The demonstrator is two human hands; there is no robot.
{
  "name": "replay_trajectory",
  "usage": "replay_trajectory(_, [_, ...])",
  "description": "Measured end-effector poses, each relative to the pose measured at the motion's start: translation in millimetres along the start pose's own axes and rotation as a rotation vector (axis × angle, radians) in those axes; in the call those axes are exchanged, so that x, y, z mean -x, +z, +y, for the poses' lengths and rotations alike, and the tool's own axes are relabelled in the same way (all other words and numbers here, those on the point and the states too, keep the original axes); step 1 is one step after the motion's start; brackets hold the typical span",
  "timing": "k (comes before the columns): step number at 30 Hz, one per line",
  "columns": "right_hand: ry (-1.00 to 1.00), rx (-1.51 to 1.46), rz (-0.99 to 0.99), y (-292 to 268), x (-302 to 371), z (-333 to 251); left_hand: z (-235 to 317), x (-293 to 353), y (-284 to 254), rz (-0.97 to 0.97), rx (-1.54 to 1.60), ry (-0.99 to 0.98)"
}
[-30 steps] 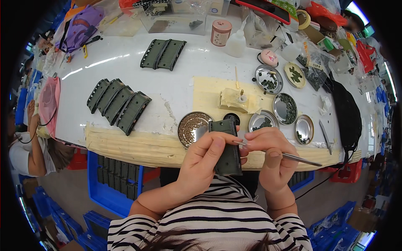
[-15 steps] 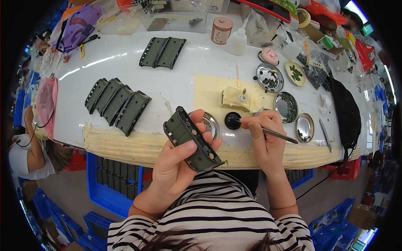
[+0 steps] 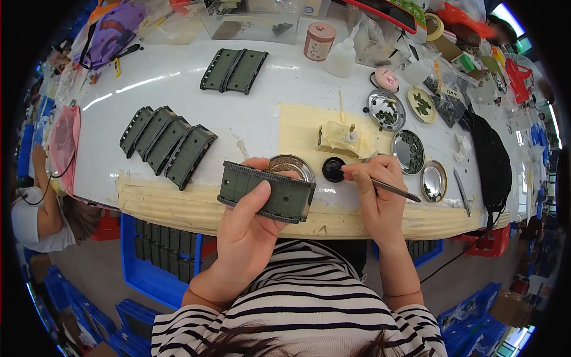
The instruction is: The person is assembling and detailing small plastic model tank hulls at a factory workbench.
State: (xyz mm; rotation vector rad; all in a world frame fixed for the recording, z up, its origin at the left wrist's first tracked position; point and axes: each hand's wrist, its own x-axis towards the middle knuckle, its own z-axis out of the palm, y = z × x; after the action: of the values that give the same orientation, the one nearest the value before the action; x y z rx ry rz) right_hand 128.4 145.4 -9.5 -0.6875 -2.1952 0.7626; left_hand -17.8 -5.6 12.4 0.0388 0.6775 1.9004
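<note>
At the left, a pink bag [image 3: 65, 143] is seen by the white table [image 3: 101, 140]. Next, some bent green pieces [image 3: 166, 146] are lined up, with their sides overlapping. Then one green block [image 3: 282, 195] is held over the table's near edge, clamped between the thumb and fingers of the left hand [image 3: 245, 241]. Behind it, a round metal dish [image 3: 305, 172] is partly hidden. Tweezers [image 3: 399, 191] are pinched tightly by the right hand [image 3: 383, 193], with their tip held at a little black pot [image 3: 333, 169]. Farther right, a silver dish [image 3: 433, 178] and a black bag [image 3: 497, 157] are seen.
</note>
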Motion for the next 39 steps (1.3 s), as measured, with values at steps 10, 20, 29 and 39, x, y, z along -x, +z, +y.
replay_trajectory(10, [-0.147,-0.189,0.034,-27,-5,-21,-2,-5,7,0.041,-0.101,-0.028])
replay_trajectory(20, [-0.150,-0.534,-0.122,-25,-2,-37,-6,-6,6,0.029,-0.015,-0.169])
replay_trajectory(29, [-0.143,-0.489,-0.154,-29,-3,-38,-7,-6,7,0.029,-0.018,-0.166])
replay_trajectory(39, [-0.087,-0.460,-0.141,-27,-3,-42,-6,-6,6,0.027,-0.042,-0.165])
